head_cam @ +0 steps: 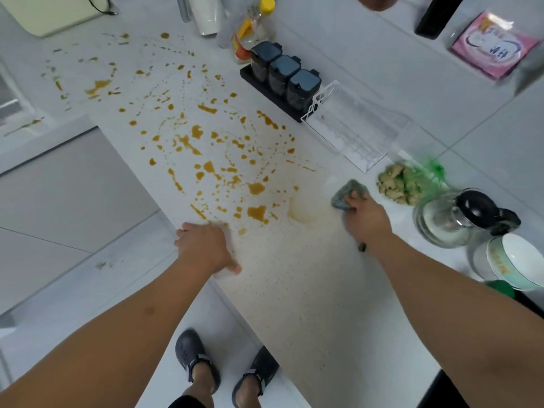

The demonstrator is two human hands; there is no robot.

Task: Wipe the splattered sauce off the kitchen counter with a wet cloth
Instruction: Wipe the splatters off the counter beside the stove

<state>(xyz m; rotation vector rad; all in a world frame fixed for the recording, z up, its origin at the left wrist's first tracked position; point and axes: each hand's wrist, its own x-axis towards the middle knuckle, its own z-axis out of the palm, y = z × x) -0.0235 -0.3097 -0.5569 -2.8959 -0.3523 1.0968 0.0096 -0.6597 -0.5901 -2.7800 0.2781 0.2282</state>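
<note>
Far left, cut off by the frame edge: a pale board [50, 16] with a dark cable, and a sink-like recess too blurred to make out. Across the white desk [294, 290], a long band of orange-brown sauce [206, 148], running on a diagonal from the far left corner toward the near right, thickest in the middle, thinning to a pale smear [300, 213] at its right end. At the desk's front edge, left hand [203, 245] flat and released, palm down, fingers spread over the edge, holding nothing, touching the nearest drops. Below, two dark sandals on the floor. Behind the sauce, against the wall: a bottle with a yellow cap [253, 30], top cropped and label blurred; three dark-lidded jars [284, 75] in a black tray; a clear plastic rack [353, 134], contents hard to read. Right of the smear, right hand [365, 219] clenched down on a grey-green cloth [347, 194], fingers curled over its rear half and hiding it; visible part bunched, pointing up and left toward the sauce, lying just beyond the last drops. A small dark thing under the wrist, unidentifiable. Further right, a lumpy pile in green netting [406, 184], a glass jug with black lid [459, 216], and a white bowl [515, 263], partly cropped.
</note>
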